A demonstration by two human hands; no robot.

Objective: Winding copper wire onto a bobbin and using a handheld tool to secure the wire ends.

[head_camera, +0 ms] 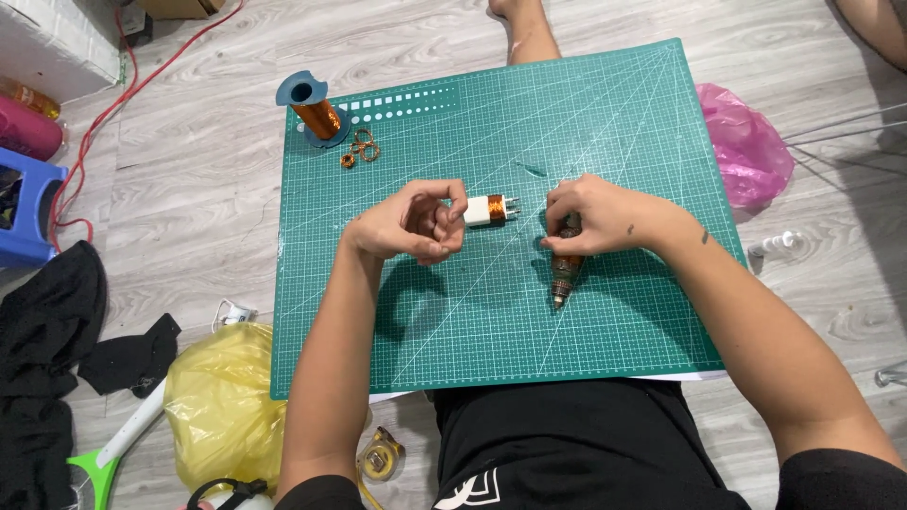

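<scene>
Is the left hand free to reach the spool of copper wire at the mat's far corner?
Probably not yet: the left hand holds a small white coil part, though nothing blocks the way to the spool.

The right hand (pixel 593 219) covers the upper part of a small brown wound piece (pixel 565 272), so its top and how the fingers grip it cannot be told. The left hand (pixel 416 225) hides the near end of a white bobbin (pixel 491 209). The bottom edge cuts off a yellow bag (pixel 222 397) and a tape roll (pixel 381 459).
</scene>
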